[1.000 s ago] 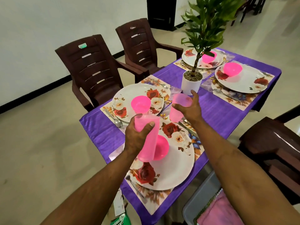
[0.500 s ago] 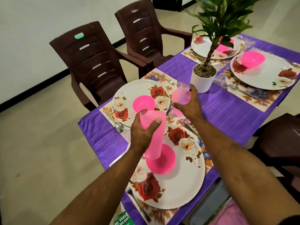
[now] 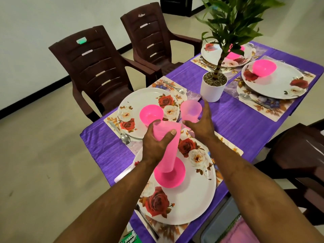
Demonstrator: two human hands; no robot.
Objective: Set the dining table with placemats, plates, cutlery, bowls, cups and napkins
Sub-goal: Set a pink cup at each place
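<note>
A plain white wall (image 3: 43, 18) is edged at the bottom by a black skirting strip (image 3: 33, 100), and the floor (image 3: 35, 163) is laid in pale beige tiles. Two dark brown plastic armchairs (image 3: 98, 67) (image 3: 154, 35) are drawn up along the far side of the table, and part of another dark chair (image 3: 301, 155) is seen on the right. A dark doorway or cabinet (image 3: 177, 6) is glimpsed at the top. The room is evenly and softly lit.

A potted plant (image 3: 213, 86) stands mid-table on the purple tablecloth (image 3: 233, 118). Two brown chairs (image 3: 98, 67) wait along the table's far edge.
</note>
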